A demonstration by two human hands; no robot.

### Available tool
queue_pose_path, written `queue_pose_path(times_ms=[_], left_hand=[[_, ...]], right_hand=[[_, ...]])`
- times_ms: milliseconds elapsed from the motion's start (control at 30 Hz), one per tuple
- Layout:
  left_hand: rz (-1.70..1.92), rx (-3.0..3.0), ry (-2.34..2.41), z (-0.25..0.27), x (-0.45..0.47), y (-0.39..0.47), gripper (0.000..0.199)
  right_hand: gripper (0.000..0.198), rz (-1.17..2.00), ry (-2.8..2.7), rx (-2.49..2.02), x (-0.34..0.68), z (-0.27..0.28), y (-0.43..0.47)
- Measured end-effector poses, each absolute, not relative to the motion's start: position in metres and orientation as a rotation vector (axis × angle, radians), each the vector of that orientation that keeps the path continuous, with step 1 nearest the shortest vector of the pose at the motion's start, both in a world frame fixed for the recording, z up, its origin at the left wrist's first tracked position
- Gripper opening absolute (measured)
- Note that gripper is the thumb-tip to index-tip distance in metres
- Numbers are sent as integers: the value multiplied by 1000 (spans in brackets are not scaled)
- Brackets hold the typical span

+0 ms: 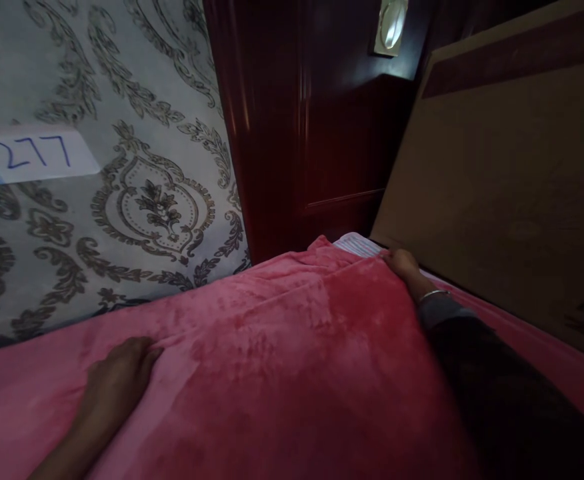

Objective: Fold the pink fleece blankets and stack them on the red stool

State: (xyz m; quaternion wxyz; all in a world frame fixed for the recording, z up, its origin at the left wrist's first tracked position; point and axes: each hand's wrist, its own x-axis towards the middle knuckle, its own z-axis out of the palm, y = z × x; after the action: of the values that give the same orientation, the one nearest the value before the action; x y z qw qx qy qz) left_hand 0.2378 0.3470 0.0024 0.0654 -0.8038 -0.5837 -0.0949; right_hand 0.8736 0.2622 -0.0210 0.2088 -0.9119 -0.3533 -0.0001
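- Paper label (39, 155), white, "277" handwritten in blue; it sits before the wallpaper (159, 207), grey-white with dark scrollwork.
- Left hand (117, 373), bare; fingers curled and closed on a pinch of the pink blanket (282, 373), creases running out from the fingertips toward the far edge.
- Pink blanket, plush, spread across the lower part of the view; it lies under and between both hands, its far left edge along the wallpaper (the tone varies from pale to deep; whether in one layer or two cannot be told).
- Dark red panel (272, 133), glossy, upright beyond the far edge.
- Striped cloth (357, 245), pale, showing at the blanket's far corner.
- Metal fitting (392, 27), shiny, high on the panel.
- Right hand (403, 263), fingers narrowed on the blanket's edge at that corner, just beside the striped cloth; bracelet (433, 294) at the wrist, dark sleeve (502, 387) behind.
- Cardboard sheet (512, 180), brown, leaning at far right.
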Motion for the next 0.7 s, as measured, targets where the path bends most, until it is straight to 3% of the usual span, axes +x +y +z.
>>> queue_pose_path(times_ms=[200,367,467,700], left_hand=[[-440,-2445,-1722,9,238,345,51],[-827,-2573,-1095,8,246,334,52],[-550,-2810,-838,-5,255,332,55],[-241,-2874,-1018,-6,265,334,58]], right_hand=[[44,-31,-1110,-2571,861,1,241],[56,-126,-1582,-2406,829,-15,195],[60,-27,-1792,-2426,820,-21,176],[64,27,-1400,-2761,812,6,129]])
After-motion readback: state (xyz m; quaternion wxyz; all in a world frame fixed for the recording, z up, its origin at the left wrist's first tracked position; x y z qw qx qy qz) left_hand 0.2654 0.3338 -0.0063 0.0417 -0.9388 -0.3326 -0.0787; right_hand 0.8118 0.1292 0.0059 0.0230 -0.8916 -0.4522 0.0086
